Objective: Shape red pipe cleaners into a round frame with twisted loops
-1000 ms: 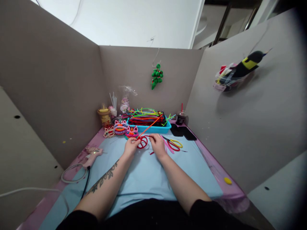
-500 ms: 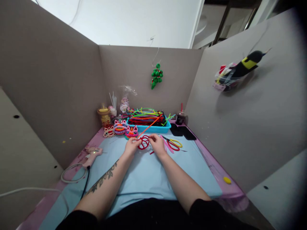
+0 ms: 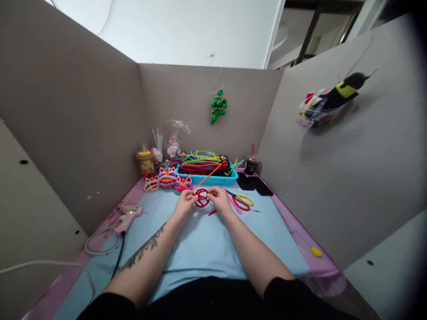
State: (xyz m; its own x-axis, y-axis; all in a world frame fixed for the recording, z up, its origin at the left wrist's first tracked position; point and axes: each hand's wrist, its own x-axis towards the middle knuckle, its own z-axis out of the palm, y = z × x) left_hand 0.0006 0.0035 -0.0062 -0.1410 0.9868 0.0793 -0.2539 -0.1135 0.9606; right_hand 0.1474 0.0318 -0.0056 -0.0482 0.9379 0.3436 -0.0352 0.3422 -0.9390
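Between my two hands is a red pipe cleaner shape (image 3: pixel 202 198), bent into a round form with crossing loops inside. My left hand (image 3: pixel 185 203) pinches its left side. On its right edge, my right hand (image 3: pixel 218 200) closes thumb and fingertips. A short red pipe cleaner piece (image 3: pixel 212 213) lies on the blue cloth (image 3: pixel 207 249) just below. To the right of my right hand are scissors (image 3: pixel 242 201) with red and yellow handles and a pink strip-like tool (image 3: pixel 234 203).
Behind my hands stands a blue tray (image 3: pixel 213 179) heaped with coloured pipe cleaners. Several lion-head-like figures (image 3: pixel 167 177) sit left of it. A pink glue gun (image 3: pixel 129 218) with its cable lies at left. Two black flat objects (image 3: pixel 253 183) and a drink cup (image 3: pixel 251 165) are at right.
The red shape has turned slightly between my fingers, so its loops show at a different angle. Both hands stay in nearly the same place.
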